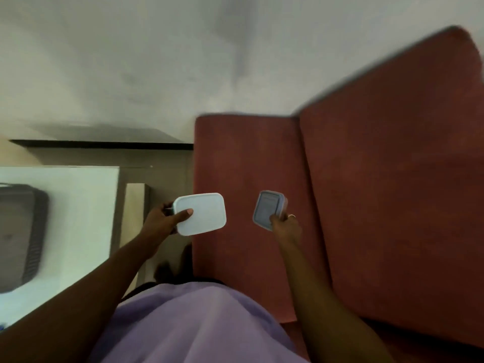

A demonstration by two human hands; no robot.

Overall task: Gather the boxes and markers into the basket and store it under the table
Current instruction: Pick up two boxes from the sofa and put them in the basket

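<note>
My left hand (167,220) grips a flat box with a white lid (203,213) by its left edge, thumb on top, held in the air beside the red sofa's seat. My right hand (284,226) holds a smaller clear box with a bluish lid (267,209), tilted upright, over the sofa seat. A dark ribbed basket (22,237) sits on the white table (78,205) at the far left, partly cut off by the frame edge. No markers are visible.
A red sofa (379,192) fills the right half, its seat cushion below both boxes. A narrow strip of floor (154,179) separates sofa and table. A white wall with a dark skirting lies behind. My purple garment covers the bottom centre.
</note>
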